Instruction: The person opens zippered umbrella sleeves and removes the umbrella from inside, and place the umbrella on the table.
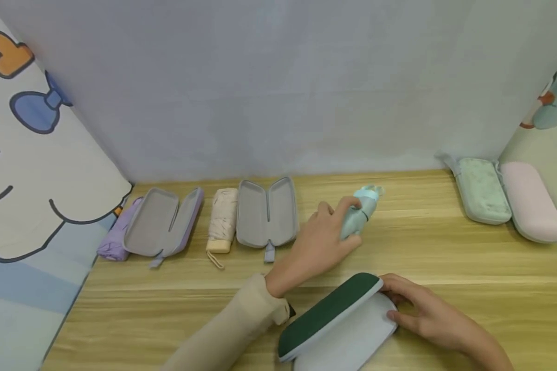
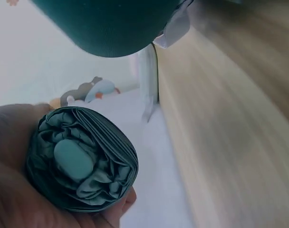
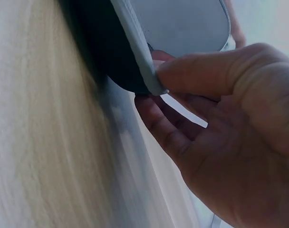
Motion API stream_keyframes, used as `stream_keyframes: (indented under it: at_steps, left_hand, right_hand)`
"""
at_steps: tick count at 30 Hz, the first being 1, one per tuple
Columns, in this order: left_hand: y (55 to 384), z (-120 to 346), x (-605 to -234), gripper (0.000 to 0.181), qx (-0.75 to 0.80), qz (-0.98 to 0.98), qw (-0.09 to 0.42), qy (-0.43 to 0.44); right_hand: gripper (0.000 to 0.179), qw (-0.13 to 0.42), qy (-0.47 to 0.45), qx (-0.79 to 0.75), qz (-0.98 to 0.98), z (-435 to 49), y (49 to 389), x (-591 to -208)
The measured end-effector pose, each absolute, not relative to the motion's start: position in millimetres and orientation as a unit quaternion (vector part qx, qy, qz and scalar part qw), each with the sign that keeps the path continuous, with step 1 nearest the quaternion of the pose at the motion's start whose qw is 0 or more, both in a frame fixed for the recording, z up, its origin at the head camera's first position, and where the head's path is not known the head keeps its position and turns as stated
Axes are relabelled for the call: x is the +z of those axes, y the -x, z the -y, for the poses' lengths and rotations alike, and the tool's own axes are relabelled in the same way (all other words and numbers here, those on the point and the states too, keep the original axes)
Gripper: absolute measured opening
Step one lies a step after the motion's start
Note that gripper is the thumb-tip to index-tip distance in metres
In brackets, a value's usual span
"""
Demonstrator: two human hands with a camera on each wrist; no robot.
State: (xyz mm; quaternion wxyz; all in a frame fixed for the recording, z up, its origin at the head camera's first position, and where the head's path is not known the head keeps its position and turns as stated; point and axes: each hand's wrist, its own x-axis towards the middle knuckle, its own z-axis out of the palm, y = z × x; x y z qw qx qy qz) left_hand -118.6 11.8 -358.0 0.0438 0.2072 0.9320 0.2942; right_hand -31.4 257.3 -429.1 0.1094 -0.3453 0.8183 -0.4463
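My left hand (image 1: 322,241) grips a folded teal umbrella (image 1: 354,222) just above the middle of the table. Seen end-on in the left wrist view, the rolled umbrella (image 2: 116,161) shows pleated cloth around a pale oval centre. Below it, near the table's front, a dark green hard case (image 1: 331,314) stands partly open with a pale grey lining. My right hand (image 1: 429,314) holds this case at its right end. In the right wrist view, thumb and fingers pinch the rim of one half of the case (image 3: 182,28).
Along the back left lie a purple umbrella (image 1: 116,237), an open grey-lined purple case (image 1: 150,226), a cream umbrella (image 1: 222,219) and another open grey-lined case (image 1: 252,214). At the back right are a mint case (image 1: 482,190) and a pink case (image 1: 534,201). A grey cloth wall (image 1: 306,93) stands behind.
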Motion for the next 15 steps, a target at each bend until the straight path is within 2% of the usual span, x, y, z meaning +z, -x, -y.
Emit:
stream_keyframes:
  at_steps: [7,12,15]
  left_hand:
    - [135,-49,-370,0.054,0.237,-0.956,0.022,-0.171]
    - [153,-59,-386,0.047,0.154,-0.981,-0.008,-0.117]
    - [161,-62,-394,0.044,0.118,-0.989,-0.009,-0.089]
  right_hand:
    - [0.048,0.110,0.350,-0.445,-0.817,-259,31,-431]
    - [0.046,0.112,0.349,-0.448,-0.815,-258,32,-430]
    - [0.046,0.115,0.347,-0.453,-0.813,-257,31,-429]
